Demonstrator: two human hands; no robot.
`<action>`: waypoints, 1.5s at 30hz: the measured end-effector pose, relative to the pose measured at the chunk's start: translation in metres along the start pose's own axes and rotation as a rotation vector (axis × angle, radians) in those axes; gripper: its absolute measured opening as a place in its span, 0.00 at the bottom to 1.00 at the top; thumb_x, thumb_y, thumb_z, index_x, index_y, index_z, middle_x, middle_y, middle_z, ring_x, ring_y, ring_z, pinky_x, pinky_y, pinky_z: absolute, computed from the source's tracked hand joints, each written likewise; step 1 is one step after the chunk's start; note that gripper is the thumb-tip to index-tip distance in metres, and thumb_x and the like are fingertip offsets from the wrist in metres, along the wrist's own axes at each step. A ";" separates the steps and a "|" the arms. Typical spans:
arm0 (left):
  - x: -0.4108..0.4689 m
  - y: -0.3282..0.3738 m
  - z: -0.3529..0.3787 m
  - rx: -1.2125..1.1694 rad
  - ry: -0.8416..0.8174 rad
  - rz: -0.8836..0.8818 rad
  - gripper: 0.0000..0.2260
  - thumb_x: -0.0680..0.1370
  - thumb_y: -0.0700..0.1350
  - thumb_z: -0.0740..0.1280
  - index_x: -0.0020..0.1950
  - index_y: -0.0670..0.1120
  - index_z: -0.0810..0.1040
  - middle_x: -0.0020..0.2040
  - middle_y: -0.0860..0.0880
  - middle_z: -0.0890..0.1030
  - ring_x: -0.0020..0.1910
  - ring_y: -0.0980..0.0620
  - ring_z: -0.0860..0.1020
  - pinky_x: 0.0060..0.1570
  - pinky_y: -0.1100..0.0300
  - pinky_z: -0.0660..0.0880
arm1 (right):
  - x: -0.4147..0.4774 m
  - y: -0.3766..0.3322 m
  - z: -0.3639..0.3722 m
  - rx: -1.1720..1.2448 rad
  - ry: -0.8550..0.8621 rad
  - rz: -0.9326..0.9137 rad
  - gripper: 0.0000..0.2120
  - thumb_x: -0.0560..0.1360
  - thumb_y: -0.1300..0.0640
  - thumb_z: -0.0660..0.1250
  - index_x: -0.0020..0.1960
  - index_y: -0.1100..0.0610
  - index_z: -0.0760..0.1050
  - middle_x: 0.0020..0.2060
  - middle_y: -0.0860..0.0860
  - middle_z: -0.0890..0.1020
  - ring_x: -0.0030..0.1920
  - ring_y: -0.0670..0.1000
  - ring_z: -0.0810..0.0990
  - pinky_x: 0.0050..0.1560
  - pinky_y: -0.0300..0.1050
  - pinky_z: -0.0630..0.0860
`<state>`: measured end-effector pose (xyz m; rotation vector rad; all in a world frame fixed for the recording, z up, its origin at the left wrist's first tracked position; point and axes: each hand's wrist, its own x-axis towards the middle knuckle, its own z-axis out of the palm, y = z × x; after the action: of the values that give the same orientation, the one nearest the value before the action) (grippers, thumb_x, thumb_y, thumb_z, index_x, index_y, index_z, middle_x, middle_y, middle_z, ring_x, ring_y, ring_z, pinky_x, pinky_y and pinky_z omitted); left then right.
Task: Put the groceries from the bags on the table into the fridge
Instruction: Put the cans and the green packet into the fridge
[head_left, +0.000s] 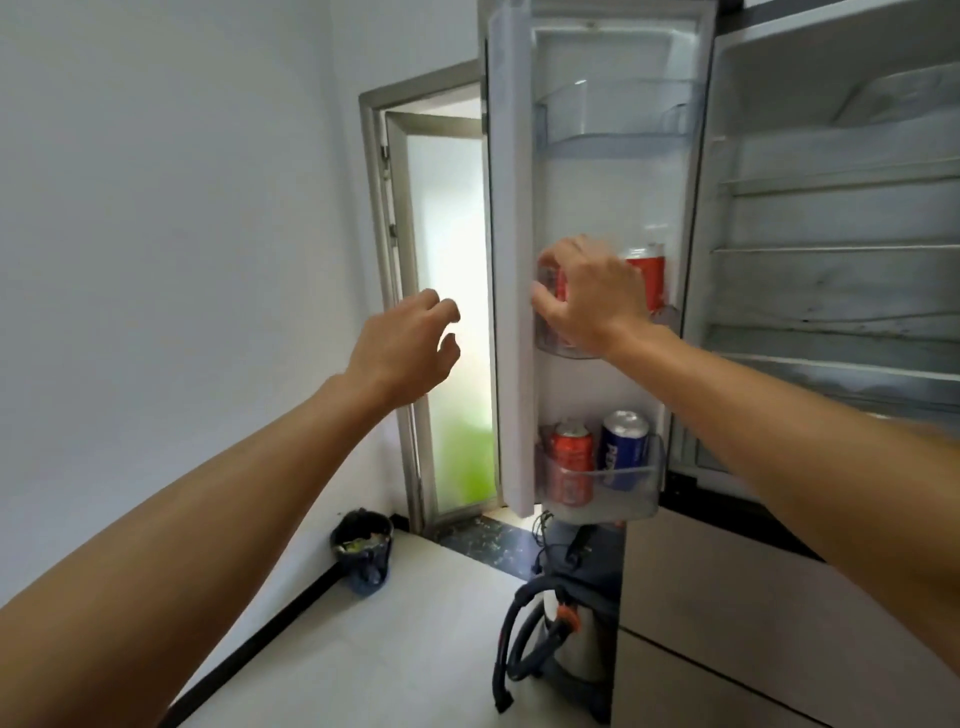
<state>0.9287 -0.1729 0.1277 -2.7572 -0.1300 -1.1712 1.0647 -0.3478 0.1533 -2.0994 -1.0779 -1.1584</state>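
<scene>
Two bare forearms reach up and forward from the bottom corners. On the left, the left grip (402, 340), a bare hand, hangs in the air with fingers loosely spread, holding nothing, just short of the edge of the open fridge door (511, 260), probably ready to steady it. Behind it is a frosted glass doorway (447, 312), with a small bin (362, 545) on the floor below. The right grip (592, 299) has fingers and thumb curled round a red can (560, 283) in the middle door shelf (550, 344), likely settling it upright behind the rail so it cannot tip. Just beside it stands a second red can (648, 273). In the lower door shelf (623, 493) a third red can (571, 457) and a blue can (626, 449) stand side by side. A vacuum cleaner (561, 623) sits on the floor beneath. Farthest right, the fridge (831, 286) shows its glass shelves. No bags or tabletop are in view.
</scene>
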 end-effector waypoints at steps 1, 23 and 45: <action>-0.021 -0.014 -0.006 0.014 -0.044 -0.031 0.13 0.79 0.47 0.62 0.62 0.47 0.76 0.56 0.48 0.78 0.53 0.45 0.78 0.48 0.50 0.76 | -0.006 -0.024 0.006 0.045 -0.035 -0.015 0.14 0.75 0.48 0.65 0.57 0.54 0.77 0.50 0.51 0.81 0.49 0.54 0.79 0.47 0.48 0.75; -0.538 -0.319 -0.209 0.461 -0.738 -0.851 0.10 0.78 0.48 0.60 0.56 0.48 0.76 0.55 0.46 0.78 0.55 0.44 0.77 0.57 0.47 0.73 | -0.165 -0.599 0.227 0.476 -0.736 -0.557 0.18 0.79 0.45 0.61 0.64 0.51 0.73 0.57 0.47 0.79 0.53 0.51 0.79 0.51 0.45 0.74; -0.797 -0.595 -0.309 0.397 -0.778 -1.380 0.10 0.78 0.46 0.60 0.56 0.46 0.75 0.53 0.47 0.77 0.49 0.44 0.78 0.43 0.53 0.74 | -0.211 -1.061 0.400 0.659 -0.946 -0.999 0.16 0.76 0.48 0.62 0.62 0.51 0.75 0.56 0.51 0.80 0.52 0.55 0.80 0.47 0.49 0.76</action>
<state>0.0777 0.3439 -0.1771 -2.3398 -2.2240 0.0499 0.3002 0.4512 -0.1747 -1.4791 -2.6537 0.0805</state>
